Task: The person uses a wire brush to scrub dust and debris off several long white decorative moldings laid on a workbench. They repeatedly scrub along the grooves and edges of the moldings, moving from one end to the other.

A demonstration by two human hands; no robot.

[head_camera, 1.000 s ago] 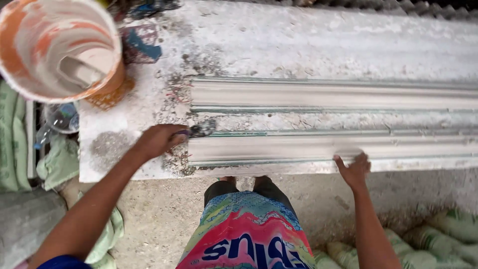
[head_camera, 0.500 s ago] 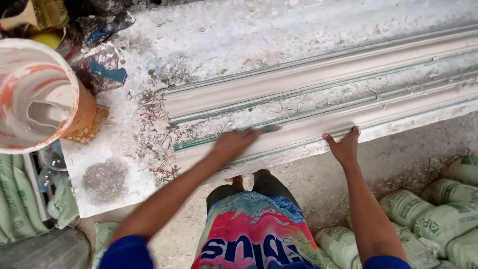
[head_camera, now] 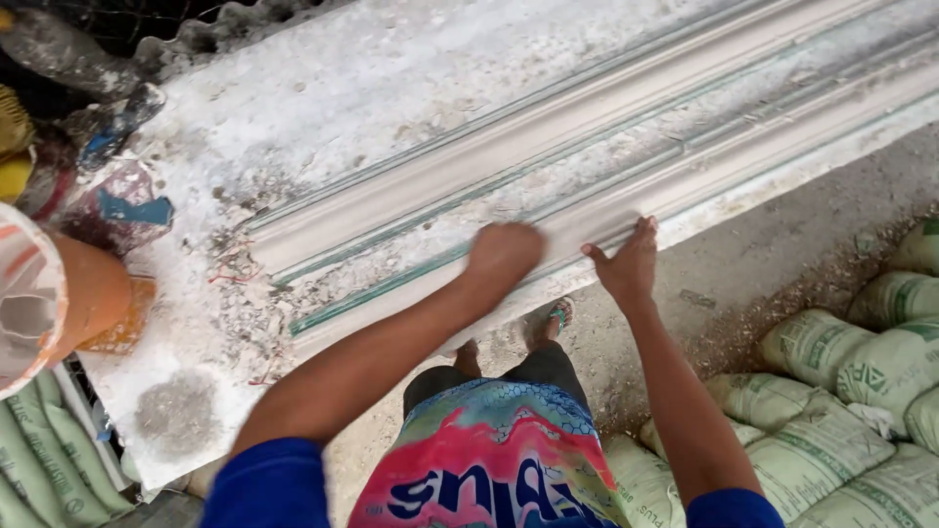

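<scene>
While the left hand (head_camera: 504, 252) lies closed into a loose fist on the near plaster moulding strip (head_camera: 685, 181), its fingers curled under so I cannot tell whether they hold anything, the right hand (head_camera: 626, 266) rests just beside it with fingers (head_camera: 646, 230) spread wide, palm flat on the strip's front edge. That strip lies directly under both hands, its long axis running from lower left up to the right along the worktop (head_camera: 323, 108); the two hands are about equally near it. A second, parallel strip (head_camera: 548, 122) lies behind it. An orange bucket (head_camera: 59, 303) stands left of the worktop; filled sacks (head_camera: 841, 362) lie on the floor to the right.
</scene>
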